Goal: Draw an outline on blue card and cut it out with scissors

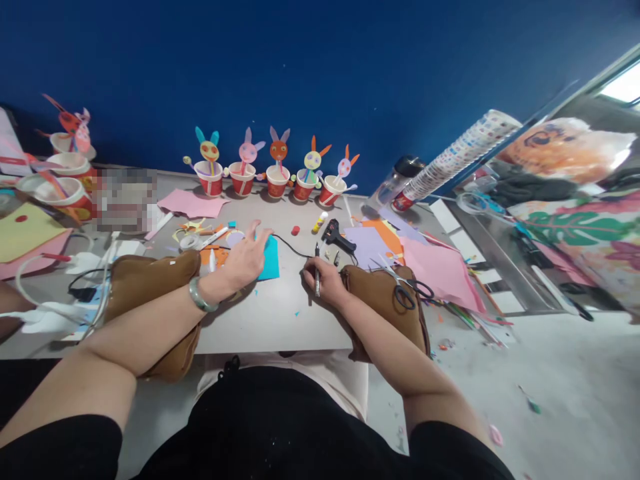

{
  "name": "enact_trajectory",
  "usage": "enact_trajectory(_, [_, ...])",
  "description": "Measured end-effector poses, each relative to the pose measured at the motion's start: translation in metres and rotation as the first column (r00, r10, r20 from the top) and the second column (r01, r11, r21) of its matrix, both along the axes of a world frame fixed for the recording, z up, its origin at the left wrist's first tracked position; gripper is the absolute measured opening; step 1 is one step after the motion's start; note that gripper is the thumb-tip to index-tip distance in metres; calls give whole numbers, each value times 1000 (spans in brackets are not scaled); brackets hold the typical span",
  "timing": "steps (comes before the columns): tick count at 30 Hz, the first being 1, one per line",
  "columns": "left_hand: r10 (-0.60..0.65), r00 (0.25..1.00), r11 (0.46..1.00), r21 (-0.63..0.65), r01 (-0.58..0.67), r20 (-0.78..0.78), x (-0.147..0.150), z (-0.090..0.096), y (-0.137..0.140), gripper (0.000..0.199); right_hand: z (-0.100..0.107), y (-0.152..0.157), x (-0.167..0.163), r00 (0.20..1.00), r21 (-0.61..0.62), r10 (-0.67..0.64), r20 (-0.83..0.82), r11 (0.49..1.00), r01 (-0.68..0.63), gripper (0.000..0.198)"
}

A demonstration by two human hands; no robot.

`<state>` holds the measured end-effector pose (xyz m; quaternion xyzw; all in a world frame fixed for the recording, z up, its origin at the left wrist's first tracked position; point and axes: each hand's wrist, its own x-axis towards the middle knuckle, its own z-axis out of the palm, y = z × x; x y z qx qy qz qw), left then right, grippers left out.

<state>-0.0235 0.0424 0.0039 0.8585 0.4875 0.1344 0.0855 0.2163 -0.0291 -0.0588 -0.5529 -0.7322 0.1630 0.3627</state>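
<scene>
My left hand (249, 257), with a bangle on its wrist, has its fingers stretched out and apart over the left side of a teal sheet of paper (271, 259). Whether the fingertips touch anything there I cannot tell. To the right, my right hand (324, 279) is closed around a dark pen (317, 283) that stands nearly upright above the table. A black glue gun (339, 235) lies just beyond this hand, its cord running left toward the teal paper. Beside it is a yellow glue stick (319, 223).
Several red cups (242, 181) with paper rabbits line the blue wall. Brown cushions lie under both forearms; black-handled scissors (407, 288) rest on the right cushion (385, 313). Pink paper (435, 267) and a tall leaning stack of cups (457, 158) are at right. Cables (95, 300) crowd the left.
</scene>
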Motion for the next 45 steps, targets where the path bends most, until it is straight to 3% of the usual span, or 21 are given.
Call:
enact_trajectory(5, [10, 966, 984, 175, 37, -259, -3, 5, 0, 51, 0, 0, 0, 1000, 12, 12, 11, 1000, -12, 2])
enact_trajectory(12, [40, 922, 957, 279, 75, -385, -11, 16, 5, 47, -3, 1, 1, 1000, 8, 7, -1, 1000, -7, 1])
enact_trajectory(16, [40, 915, 966, 248, 67, -402, -15, 19, 11, 40, -4, 2, 1, 1000, 9, 7, -3, 1000, -7, 1])
enact_trajectory(20, [57, 936, 968, 250, 34, -346, -18, 9, 16, 33, -3, 2, 0, 1000, 20, 13, -2, 1000, -13, 1])
enact_trajectory(28, [-58, 970, 884, 439, 159, -235, -13, -2, 10, 33, -2, 2, 0, 1000, -4, 10, -2, 1000, -10, 1])
enact_trajectory(34, [-327, 900, 872, 275, 405, -289, -4, -8, 1, 30, -3, 2, -4, 1000, 2, 0, -16, 1000, 0, 3])
enact_trajectory(37, [-399, 866, 850, 233, 473, -302, -3, -14, -2, 29, -5, 3, -5, 1000, 37, 3, 30, 999, -4, 3])
enact_trajectory(40, [-419, 853, 845, 210, 492, -311, -3, -16, -4, 31, -2, 1, -5, 983, 46, 35, 183, 998, -44, 4])
enact_trajectory(45, [-398, 848, 877, 127, 464, -348, -4, -16, -4, 32, 25, -12, 1, 841, 67, 122, 527, 981, -184, 14])
